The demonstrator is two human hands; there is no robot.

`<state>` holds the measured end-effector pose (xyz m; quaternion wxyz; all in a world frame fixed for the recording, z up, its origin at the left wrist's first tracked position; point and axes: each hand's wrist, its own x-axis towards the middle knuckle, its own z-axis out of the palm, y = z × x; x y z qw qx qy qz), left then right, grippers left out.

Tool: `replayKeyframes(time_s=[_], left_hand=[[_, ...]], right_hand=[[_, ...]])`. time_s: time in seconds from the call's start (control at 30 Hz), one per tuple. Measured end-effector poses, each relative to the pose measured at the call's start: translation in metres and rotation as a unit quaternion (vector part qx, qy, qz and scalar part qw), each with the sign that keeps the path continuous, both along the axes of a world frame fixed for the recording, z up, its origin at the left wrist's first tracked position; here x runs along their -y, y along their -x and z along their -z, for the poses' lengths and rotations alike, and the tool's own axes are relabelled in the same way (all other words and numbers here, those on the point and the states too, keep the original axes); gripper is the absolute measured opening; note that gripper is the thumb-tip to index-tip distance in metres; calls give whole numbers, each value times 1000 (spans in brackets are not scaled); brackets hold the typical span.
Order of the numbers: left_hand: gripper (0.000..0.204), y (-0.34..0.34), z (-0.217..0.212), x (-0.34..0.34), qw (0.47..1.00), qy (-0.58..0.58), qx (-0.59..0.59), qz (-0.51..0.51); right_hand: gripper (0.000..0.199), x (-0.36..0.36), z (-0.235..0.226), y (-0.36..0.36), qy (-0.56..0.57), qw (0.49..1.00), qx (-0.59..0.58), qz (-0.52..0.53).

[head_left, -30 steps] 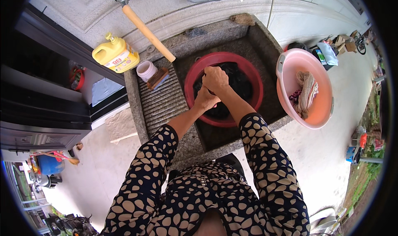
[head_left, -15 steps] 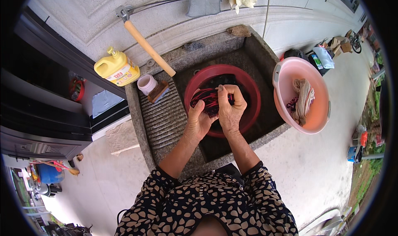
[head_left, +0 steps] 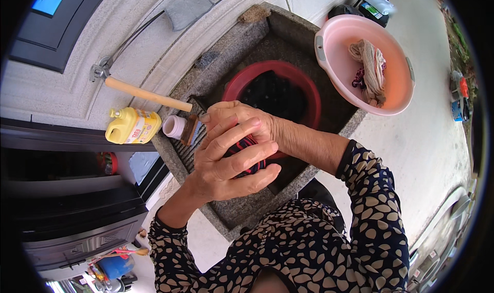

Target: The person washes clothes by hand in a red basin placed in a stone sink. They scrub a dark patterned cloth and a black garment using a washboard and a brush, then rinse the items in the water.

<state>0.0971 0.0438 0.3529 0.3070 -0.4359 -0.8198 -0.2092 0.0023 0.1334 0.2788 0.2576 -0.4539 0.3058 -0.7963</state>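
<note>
Both my hands are wrapped round a bunched dark cloth with red stripes (head_left: 256, 167), over the ribbed side of a stone washing sink (head_left: 180, 167). My left hand (head_left: 229, 164) closes over the cloth from the near left, its fingers across it. From the right, my right hand (head_left: 244, 119) grips its far side; most of the cloth is hidden between the palms. Just beyond my right hand, a dark red basin (head_left: 315, 105) stands in the sink with dark, wet-looking contents (head_left: 272, 95).
A pink basin (head_left: 329, 69) holding a light twisted cloth (head_left: 371, 71) is at the right. Left of the hands are a scrubbing brush (head_left: 189, 130), a pale pink cup (head_left: 174, 126), a yellow jug (head_left: 133, 125) and a wooden-handled tool (head_left: 146, 93) against the wall.
My hands have moved left and nearer, from over the red basin to the ribbed side, with the cloth. The left hand now covers it. The view has turned and shifted.
</note>
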Motion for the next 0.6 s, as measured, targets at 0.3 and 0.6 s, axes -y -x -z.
replayKeyframes(time_s=[0.3, 0.6], left_hand=[[19, 18, 34, -23, 958, 260, -104, 56], [23, 50, 120, -43, 899, 402, -170, 30]], right_hand=[[18, -15, -35, 19, -400, 915, 8, -53], [20, -19, 22, 49, -513, 850, -123, 10]])
